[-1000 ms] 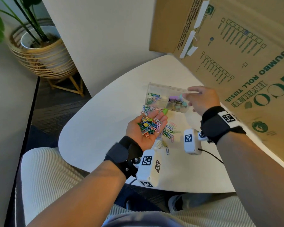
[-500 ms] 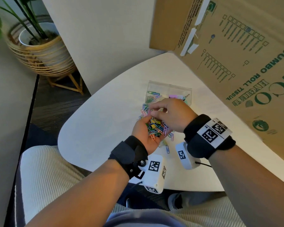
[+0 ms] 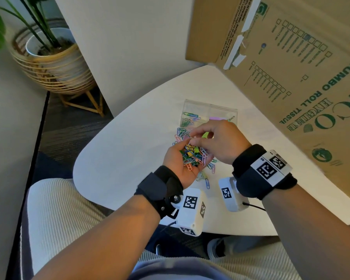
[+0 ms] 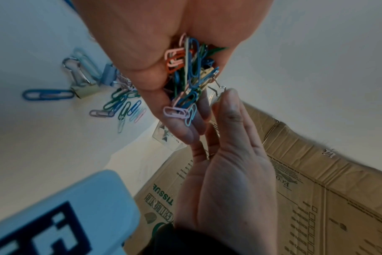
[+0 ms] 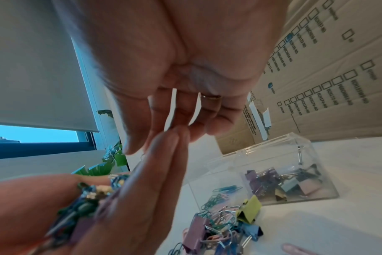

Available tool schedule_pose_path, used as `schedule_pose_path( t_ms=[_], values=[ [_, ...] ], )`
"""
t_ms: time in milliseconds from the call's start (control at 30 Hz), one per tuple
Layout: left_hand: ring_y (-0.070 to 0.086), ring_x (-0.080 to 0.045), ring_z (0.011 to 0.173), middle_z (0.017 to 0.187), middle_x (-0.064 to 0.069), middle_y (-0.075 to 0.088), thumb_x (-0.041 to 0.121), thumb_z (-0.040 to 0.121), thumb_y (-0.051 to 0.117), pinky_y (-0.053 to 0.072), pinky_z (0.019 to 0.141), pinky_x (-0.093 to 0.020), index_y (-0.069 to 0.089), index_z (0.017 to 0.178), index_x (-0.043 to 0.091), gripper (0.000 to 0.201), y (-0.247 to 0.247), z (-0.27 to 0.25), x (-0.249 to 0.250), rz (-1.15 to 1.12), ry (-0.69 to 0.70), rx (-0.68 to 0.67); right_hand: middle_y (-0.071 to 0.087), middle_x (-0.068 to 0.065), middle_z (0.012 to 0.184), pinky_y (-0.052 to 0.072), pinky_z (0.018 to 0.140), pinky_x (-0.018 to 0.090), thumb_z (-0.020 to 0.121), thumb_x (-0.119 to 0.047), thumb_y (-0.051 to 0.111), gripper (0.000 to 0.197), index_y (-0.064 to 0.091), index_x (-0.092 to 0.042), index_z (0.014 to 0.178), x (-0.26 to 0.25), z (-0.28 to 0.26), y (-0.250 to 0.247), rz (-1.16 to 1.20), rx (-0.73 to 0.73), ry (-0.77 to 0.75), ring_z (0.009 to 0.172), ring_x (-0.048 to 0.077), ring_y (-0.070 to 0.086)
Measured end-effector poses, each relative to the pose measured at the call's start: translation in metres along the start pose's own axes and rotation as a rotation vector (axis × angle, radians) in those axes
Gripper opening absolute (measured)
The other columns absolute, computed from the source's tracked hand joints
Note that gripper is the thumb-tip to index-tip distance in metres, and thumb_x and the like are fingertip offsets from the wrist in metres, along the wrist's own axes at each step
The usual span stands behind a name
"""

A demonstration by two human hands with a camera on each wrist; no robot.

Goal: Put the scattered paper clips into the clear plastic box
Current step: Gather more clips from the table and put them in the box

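My left hand (image 3: 174,160) lies palm up over the white table (image 3: 119,158) and carries a heap of coloured paper clips and small binder clips (image 3: 192,156); its fingers look fairly straight in the right wrist view. My right hand (image 3: 193,139) hovers over the heap, its thumb and forefinger pinching the silver wire of a clip (image 4: 220,88). Just beyond the hands stands the clear plastic box (image 3: 208,114), with paper clips in its left compartment (image 5: 227,189) and binder clips in its right (image 5: 283,182). More loose clips (image 3: 207,178) lie on the table under and near the hands.
A big cardboard box (image 3: 291,67) leans along the table's right side, close to the clear box. A potted plant in a wicker stand (image 3: 49,57) sits on the floor at far left. The table's rounded near edge (image 3: 109,207) is above my lap.
My right hand has come back from the clear box to the left palm and now pinches at the heap. The left hand has stayed in place with its clips.
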State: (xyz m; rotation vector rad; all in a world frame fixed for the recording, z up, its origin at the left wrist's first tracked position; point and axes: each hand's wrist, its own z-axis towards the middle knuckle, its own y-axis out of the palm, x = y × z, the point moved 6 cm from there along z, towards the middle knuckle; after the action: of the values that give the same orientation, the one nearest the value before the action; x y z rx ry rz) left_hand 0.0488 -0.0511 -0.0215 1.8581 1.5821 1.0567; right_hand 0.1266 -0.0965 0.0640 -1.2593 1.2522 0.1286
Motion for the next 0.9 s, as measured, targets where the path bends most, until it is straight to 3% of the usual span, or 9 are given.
schedule_pose_path(
  t_ms=[133, 200, 267, 333, 433, 600, 700, 800, 900],
  values=[
    [0.065, -0.028, 0.087, 0.104, -0.015, 0.064, 0.025, 0.098, 0.042, 0.057, 0.060, -0.034, 0.053, 0.133, 0.009, 0.040, -0.002, 0.002, -0.004, -0.002, 0.011, 0.011, 0.061, -0.015, 0.078, 0.042, 0.054, 0.009, 0.088, -0.019, 0.068, 0.008, 0.075, -0.021, 0.091, -0.002, 0.001, 0.002, -0.138, -0.031, -0.041, 0.056, -0.014, 0.057],
    [0.067, -0.027, 0.085, 0.103, -0.015, 0.066, 0.025, 0.098, 0.043, 0.058, 0.061, -0.035, 0.053, 0.132, 0.010, 0.038, -0.002, 0.001, -0.004, -0.018, 0.020, 0.015, 0.061, -0.013, 0.072, 0.048, 0.053, 0.012, 0.089, -0.013, 0.066, 0.008, 0.072, -0.018, 0.087, -0.002, 0.000, 0.001, -0.078, -0.013, -0.018, 0.050, -0.009, 0.059],
    [0.070, -0.026, 0.072, 0.087, -0.015, 0.071, 0.026, 0.100, 0.040, 0.060, 0.062, -0.034, 0.064, 0.109, 0.005, 0.033, -0.001, 0.000, -0.002, -0.046, 0.020, 0.003, 0.065, -0.002, 0.071, 0.058, 0.053, 0.032, 0.090, -0.006, 0.062, 0.009, 0.069, -0.013, 0.087, -0.001, -0.002, -0.003, 0.076, 0.017, 0.038, 0.050, 0.001, 0.064],
    [0.071, -0.025, 0.066, 0.076, -0.014, 0.071, 0.026, 0.101, 0.037, 0.060, 0.062, -0.033, 0.067, 0.096, 0.004, 0.038, -0.002, 0.000, -0.001, -0.044, 0.020, 0.008, 0.068, 0.004, 0.073, 0.060, 0.053, 0.037, 0.091, -0.005, 0.061, 0.010, 0.067, -0.012, 0.087, -0.001, -0.004, -0.005, 0.160, 0.039, 0.055, 0.056, 0.006, 0.068],
    [0.071, -0.027, 0.070, 0.087, -0.015, 0.070, 0.027, 0.100, 0.042, 0.058, 0.057, -0.033, 0.056, 0.126, 0.010, 0.035, -0.002, -0.001, -0.002, -0.032, 0.024, 0.035, 0.065, -0.012, 0.083, 0.052, 0.058, 0.023, 0.089, -0.019, 0.066, 0.005, 0.068, -0.020, 0.094, -0.003, -0.002, -0.001, -0.051, 0.016, 0.000, 0.062, 0.005, 0.064],
    [0.069, -0.025, 0.072, 0.091, -0.014, 0.069, 0.028, 0.100, 0.040, 0.057, 0.057, -0.030, 0.055, 0.129, 0.009, 0.037, 0.001, -0.003, -0.006, 0.003, 0.007, 0.019, 0.056, -0.019, 0.076, 0.033, 0.055, 0.007, 0.086, -0.024, 0.069, 0.005, 0.072, -0.025, 0.090, -0.001, 0.002, 0.008, -0.240, -0.041, -0.010, 0.062, -0.007, 0.053],
    [0.071, -0.027, 0.071, 0.096, -0.016, 0.068, 0.024, 0.099, 0.040, 0.058, 0.057, -0.033, 0.051, 0.134, 0.013, 0.037, -0.003, -0.001, -0.005, -0.031, 0.018, 0.019, 0.061, -0.015, 0.071, 0.041, 0.053, 0.011, 0.088, -0.018, 0.068, 0.009, 0.069, -0.022, 0.080, 0.001, 0.002, 0.007, -0.154, -0.047, 0.000, 0.052, -0.013, 0.056],
    [0.071, -0.029, 0.070, 0.086, -0.017, 0.070, 0.025, 0.101, 0.038, 0.059, 0.060, -0.034, 0.056, 0.121, 0.007, 0.033, -0.002, -0.001, -0.003, -0.048, 0.001, 0.006, 0.067, 0.005, 0.071, 0.056, 0.050, 0.031, 0.089, -0.006, 0.066, 0.007, 0.068, -0.010, 0.084, 0.001, -0.003, -0.002, 0.174, 0.025, 0.061, 0.050, 0.004, 0.065],
    [0.071, -0.031, 0.074, 0.091, -0.020, 0.070, 0.027, 0.100, 0.040, 0.060, 0.064, -0.036, 0.057, 0.117, 0.003, 0.035, -0.001, -0.001, -0.002, -0.074, -0.016, 0.006, 0.069, 0.010, 0.070, 0.054, 0.050, 0.024, 0.087, -0.001, 0.067, 0.010, 0.070, -0.011, 0.083, 0.004, -0.006, -0.009, 0.332, 0.102, 0.048, 0.055, 0.006, 0.067]
  ],
)
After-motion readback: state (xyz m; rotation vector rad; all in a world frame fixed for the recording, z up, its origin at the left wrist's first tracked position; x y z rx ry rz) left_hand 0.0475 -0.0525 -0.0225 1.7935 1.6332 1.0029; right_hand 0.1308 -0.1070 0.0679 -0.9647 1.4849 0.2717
